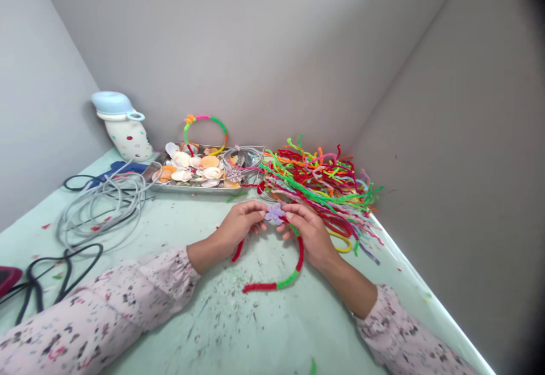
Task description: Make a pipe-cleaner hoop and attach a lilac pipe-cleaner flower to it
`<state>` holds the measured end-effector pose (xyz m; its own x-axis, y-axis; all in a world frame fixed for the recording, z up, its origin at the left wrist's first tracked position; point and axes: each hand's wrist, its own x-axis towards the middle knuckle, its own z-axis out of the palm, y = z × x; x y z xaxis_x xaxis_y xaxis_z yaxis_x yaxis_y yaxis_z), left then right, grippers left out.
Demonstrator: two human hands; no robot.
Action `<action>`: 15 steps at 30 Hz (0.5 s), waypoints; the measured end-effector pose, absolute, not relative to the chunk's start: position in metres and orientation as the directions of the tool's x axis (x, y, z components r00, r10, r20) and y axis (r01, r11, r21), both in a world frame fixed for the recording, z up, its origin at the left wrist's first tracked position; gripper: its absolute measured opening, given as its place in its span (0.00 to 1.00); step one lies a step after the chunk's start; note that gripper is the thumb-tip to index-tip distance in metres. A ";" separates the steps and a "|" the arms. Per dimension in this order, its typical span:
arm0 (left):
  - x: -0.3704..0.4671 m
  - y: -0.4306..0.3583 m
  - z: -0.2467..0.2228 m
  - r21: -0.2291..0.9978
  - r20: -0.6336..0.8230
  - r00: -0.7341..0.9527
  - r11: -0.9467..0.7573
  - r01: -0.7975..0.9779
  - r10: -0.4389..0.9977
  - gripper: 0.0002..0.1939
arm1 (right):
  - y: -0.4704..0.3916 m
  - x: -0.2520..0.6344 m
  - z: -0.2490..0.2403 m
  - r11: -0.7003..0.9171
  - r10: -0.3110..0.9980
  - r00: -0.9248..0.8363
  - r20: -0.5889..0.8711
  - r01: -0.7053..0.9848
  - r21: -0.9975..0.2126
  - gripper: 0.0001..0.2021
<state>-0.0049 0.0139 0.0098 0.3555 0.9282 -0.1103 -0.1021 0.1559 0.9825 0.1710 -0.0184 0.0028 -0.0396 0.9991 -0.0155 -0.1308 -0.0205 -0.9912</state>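
Observation:
A small purple flower is pinched between my two hands above the pale green table. My left hand grips its left side with thumb and fingers. From the other side, my right hand holds the flower's right edge. A fuzzy red and green pipe cleaner strip curves down from beside my right fingers, its free end pointing left. Below my left fingers a short red end shows; its join to the strip is hidden by my hands.
Behind my hands, a metal tray holds seashells, with a colourful pipe cleaner ring upright there. A heap of pipe cleaners lies right. Left are a white bottle, coiled grey cable and black cord. Walls enclose the table.

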 end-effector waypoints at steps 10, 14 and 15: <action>-0.005 0.012 0.011 0.988 -0.056 0.387 0.106 -0.108 0.920 0.10 | -0.019 0.164 0.004 -0.038 0.997 -0.074 -0.036 -0.026 -0.999 0.20; -0.006 0.011 0.009 0.992 -0.045 0.402 0.088 -0.091 0.915 0.13 | -0.022 0.162 0.008 -0.036 0.997 -0.065 -0.038 0.025 -0.999 0.19; -0.006 0.011 0.009 0.994 -0.038 0.395 0.075 -0.077 0.918 0.14 | -0.022 0.162 0.009 -0.032 0.997 -0.070 -0.034 0.033 -0.999 0.19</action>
